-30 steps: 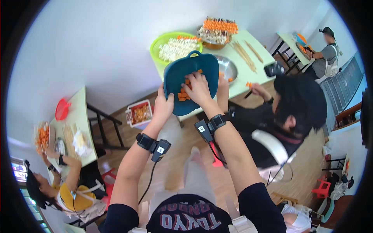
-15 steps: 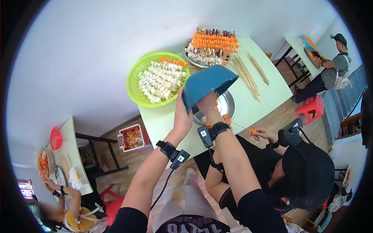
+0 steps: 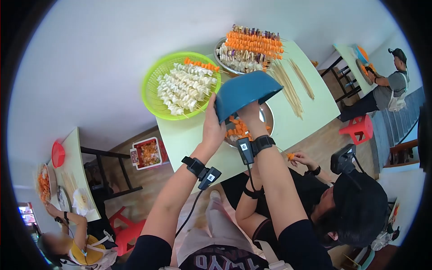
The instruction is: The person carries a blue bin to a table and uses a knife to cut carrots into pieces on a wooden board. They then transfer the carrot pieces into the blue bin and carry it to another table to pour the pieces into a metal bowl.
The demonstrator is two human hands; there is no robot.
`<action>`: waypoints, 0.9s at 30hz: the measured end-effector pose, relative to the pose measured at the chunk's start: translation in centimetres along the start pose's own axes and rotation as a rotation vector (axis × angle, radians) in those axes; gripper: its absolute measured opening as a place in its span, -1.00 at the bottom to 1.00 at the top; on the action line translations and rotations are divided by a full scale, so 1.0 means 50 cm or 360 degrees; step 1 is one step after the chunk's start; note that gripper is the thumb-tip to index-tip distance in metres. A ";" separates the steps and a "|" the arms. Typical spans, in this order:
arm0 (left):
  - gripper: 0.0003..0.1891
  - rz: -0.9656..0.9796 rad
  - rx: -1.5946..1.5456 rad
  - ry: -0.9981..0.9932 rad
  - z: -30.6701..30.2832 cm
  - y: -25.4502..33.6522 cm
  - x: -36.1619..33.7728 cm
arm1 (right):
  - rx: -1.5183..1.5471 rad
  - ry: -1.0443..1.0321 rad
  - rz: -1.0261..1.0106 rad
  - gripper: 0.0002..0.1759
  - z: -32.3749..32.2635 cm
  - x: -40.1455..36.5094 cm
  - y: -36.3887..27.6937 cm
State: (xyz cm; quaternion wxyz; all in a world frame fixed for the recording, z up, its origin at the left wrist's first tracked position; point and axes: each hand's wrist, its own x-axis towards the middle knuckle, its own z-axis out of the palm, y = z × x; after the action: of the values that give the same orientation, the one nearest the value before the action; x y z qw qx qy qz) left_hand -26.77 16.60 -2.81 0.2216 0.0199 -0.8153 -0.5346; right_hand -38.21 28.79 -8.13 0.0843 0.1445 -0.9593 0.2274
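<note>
A blue bowl [image 3: 246, 92] is tipped on its side over a metal bowl [image 3: 268, 118] that has orange chunks [image 3: 238, 129] in it. My left hand [image 3: 213, 128] is wrapped round the blue bowl's left side. My right hand [image 3: 250, 114] reaches under its rim; the fingers are hidden inside. Just left of the bowls sits a green basket [image 3: 150, 92] with white skewers [image 3: 184, 87] and one orange skewer. Behind the blue bowl, a heap of orange, purple and white skewers [image 3: 252, 45] rests on another metal bowl.
Bare sticks [image 3: 288, 87] lie on the pale table [image 3: 315, 108]. A co-worker in a black cap [image 3: 360, 204] sits close at the right, holding a skewer with an orange piece. A red-and-white bin [image 3: 148, 154] stands on the floor. Two more people are at other tables.
The blue bowl has shifted slightly right and turned, and more orange chunks show in the metal bowl beneath it. The co-worker's hand is a little lower.
</note>
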 end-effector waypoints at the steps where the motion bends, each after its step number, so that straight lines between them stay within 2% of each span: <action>1: -0.20 0.0033 0.0004 0.0010 -0.003 0.007 0.001 | 0.0039 0.0060 -0.0227 -0.54 0.028 0.003 0.019; 2: -0.20 0.0066 0.0005 0.0020 -0.006 0.014 0.001 | 0.0073 0.0120 -0.0453 -0.56 0.026 0.006 0.014; 6: -0.21 -0.0076 -0.0196 0.0023 -0.011 0.017 -0.004 | 0.0051 0.0093 -0.0515 -0.62 -0.018 -0.069 -0.023; 8: -0.20 0.0237 0.0102 0.0265 -0.017 0.017 -0.003 | -0.0491 -0.0399 -0.0072 -0.66 -0.061 -0.092 -0.055; 9: -0.20 0.0228 0.0102 0.0283 -0.022 0.016 -0.002 | -0.0445 -0.0135 -0.0145 -0.78 -0.054 -0.102 -0.045; 10: -0.24 0.0232 0.0132 0.0406 -0.029 0.015 -0.004 | -0.0446 -0.0152 -0.0175 -0.78 -0.065 -0.111 -0.044; 12: -0.29 0.0211 0.0205 0.0599 -0.064 0.021 -0.029 | -0.0151 -0.0046 -0.0094 -0.86 -0.100 -0.116 -0.069; 14: -0.36 -0.0275 -0.0424 0.0624 -0.124 0.028 -0.067 | 0.0177 0.0236 -0.0158 -0.85 -0.164 -0.152 -0.134; 15: -0.43 -0.0379 -0.0400 0.0654 -0.160 0.009 -0.097 | 0.0331 0.0403 -0.0345 -0.80 -0.152 -0.160 -0.132; 17: -0.42 -0.0650 -0.0543 0.0741 -0.256 0.028 -0.186 | 0.0581 0.0300 -0.0366 -0.81 -0.171 -0.199 -0.173; 18: -0.38 -0.0708 -0.0615 0.0796 -0.312 0.056 -0.244 | 0.0744 0.0228 -0.0338 -0.82 -0.208 -0.236 -0.235; 20: -0.35 -0.0812 -0.0489 0.0793 -0.391 0.064 -0.388 | 0.1053 -0.0003 -0.0438 -0.80 -0.206 -0.302 -0.268; 22: -0.32 -0.0818 -0.0347 0.0856 -0.491 0.054 -0.557 | 0.1054 -0.0131 -0.0652 -0.83 -0.197 -0.387 -0.369; 24: -0.31 -0.1142 -0.0414 0.0879 -0.605 0.133 -0.746 | 0.1305 -0.0370 -0.0822 -0.86 -0.170 -0.515 -0.494; 26: -0.30 -0.1384 -0.0599 0.1124 -0.680 0.208 -0.946 | 0.1396 -0.0782 -0.1022 -0.85 -0.124 -0.665 -0.611; 27: -0.32 -0.1371 -0.0690 0.1308 -0.683 0.201 -1.068 | 0.1363 -0.0840 -0.1262 -0.85 -0.117 -0.761 -0.657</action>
State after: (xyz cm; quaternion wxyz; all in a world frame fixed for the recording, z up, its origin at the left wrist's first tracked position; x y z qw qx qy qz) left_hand 36.47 5.80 -0.82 0.2806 0.5045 -0.4556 -0.6776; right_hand 8.66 12.48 1.90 -0.1423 0.5604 -0.6456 0.4988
